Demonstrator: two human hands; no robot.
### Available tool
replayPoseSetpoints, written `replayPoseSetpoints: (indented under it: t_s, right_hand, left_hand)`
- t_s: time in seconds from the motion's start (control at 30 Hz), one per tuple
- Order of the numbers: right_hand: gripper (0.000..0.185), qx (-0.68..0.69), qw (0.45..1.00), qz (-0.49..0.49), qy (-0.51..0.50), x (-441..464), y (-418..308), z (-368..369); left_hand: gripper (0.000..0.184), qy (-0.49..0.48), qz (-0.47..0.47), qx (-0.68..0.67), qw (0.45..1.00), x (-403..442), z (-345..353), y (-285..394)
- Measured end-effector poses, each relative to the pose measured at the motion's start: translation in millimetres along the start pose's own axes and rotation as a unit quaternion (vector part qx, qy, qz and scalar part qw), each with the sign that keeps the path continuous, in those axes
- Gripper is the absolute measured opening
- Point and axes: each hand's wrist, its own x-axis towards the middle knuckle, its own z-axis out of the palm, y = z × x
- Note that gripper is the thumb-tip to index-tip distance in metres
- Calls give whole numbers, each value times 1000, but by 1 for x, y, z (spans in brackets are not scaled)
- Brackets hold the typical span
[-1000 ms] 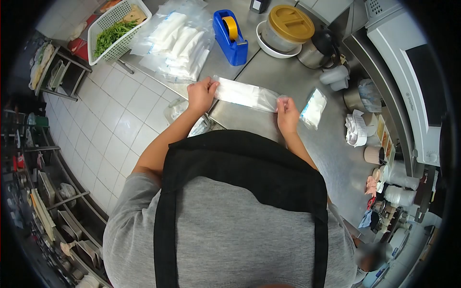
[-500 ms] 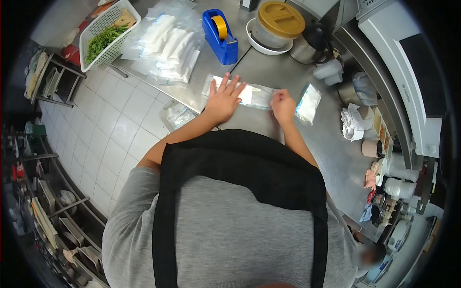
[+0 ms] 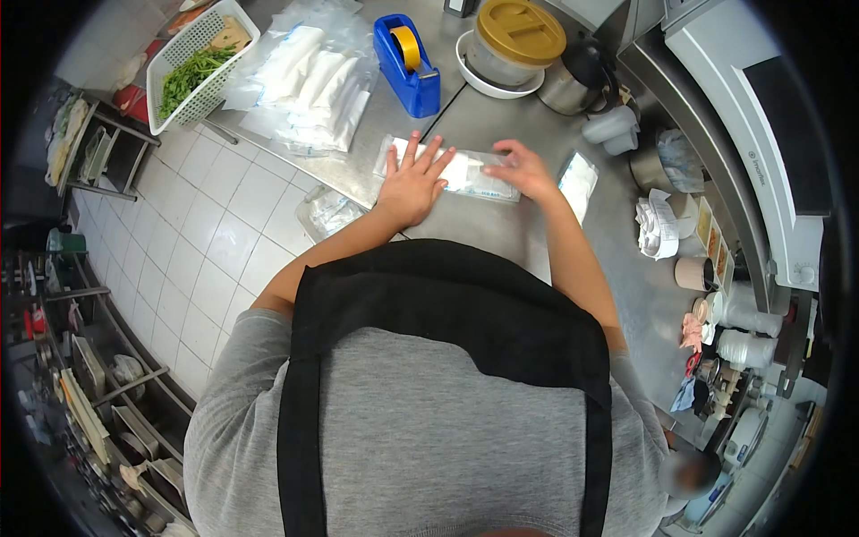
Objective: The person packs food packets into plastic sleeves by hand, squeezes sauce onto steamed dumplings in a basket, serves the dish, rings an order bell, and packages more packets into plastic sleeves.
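In the head view, I am watching a person in a black apron [image 3: 447,282] leaning over a steel counter [image 3: 626,304], where a clear bag [image 3: 459,176] with something white in it is lying flat, slightly tilted, at upper centre of the frame. The left hand [image 3: 413,190] is pressing palm down on the bag's left part, its fingers spreading wide and gripping nothing. The right hand [image 3: 528,172] is reaching over the bag's right end, thumb and fingers standing parted and loosely bending; whether the tips are touching the film I cannot tell. A second packet [image 3: 579,182] is lying just to the right of that hand, the forearm partly covering it. Toward upper left, a pile of packets [image 3: 313,85] is resting beside a blue tape dispenser [image 3: 419,85], and farther left a white basket [image 3: 215,93] is holding greens [image 3: 190,82]. At upper right of centre, a yellow-lidded tub [image 3: 519,36] is sitting in a white bowl [image 3: 501,90], a kettle [image 3: 565,87] standing next to it.
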Motion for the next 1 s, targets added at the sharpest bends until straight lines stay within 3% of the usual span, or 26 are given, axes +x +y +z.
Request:
replayPoseSetpoints:
  t_s: [0.1, 0.2, 0.3, 0.43, 0.53, 0.63, 0.67, 0.77, 0.87, 0.97, 1.0]
  right_hand:
    - [41, -179, 981, -60, -38, 7, -15, 1]
    - [28, -134, 986, -7, -98, 15, -3, 0]
    - [23, 82, 993, 50, -63, -13, 23, 6]
    - [25, 245, 954, 148, 93, -75, 21, 37]
    - [28, 372, 902, 217, 15, -106, 5, 59]
    - [24, 347, 922, 154, -72, -127, 5, 55]
    - [22, 325, 926, 153, -115, -125, 38, 61]
    - [21, 328, 910, 178, -181, -135, 38, 33]
    - [30, 144, 989, 16, 13, -133, 46, 36]
    - [39, -69, 986, -127, 85, -136, 13, 36]
    - [42, -76, 985, -121, 100, -136, 14, 41]
  left_hand:
    - [54, -1, 10, -6, 1000, 1, -1, -1]
    - [50, 0, 44, -25, 999, 4, -3, -4]
    - [46, 32, 83, -16, 996, 18, -1, -9]
    - [46, 78, 101, 16, 992, 43, -1, 7]
    - [49, 47, 136, 2, 990, 59, 0, 15]
    - [48, -1, 182, -27, 983, 71, 1, 17]
    - [47, -16, 195, -37, 980, 73, 1, 16]
    - [43, 9, 202, -109, 973, 68, 4, 16]
    - [37, 41, 209, -114, 970, 62, 11, 14]
    - [36, 47, 223, -120, 966, 58, 14, 17]
    - [37, 41, 227, -122, 965, 57, 13, 19]
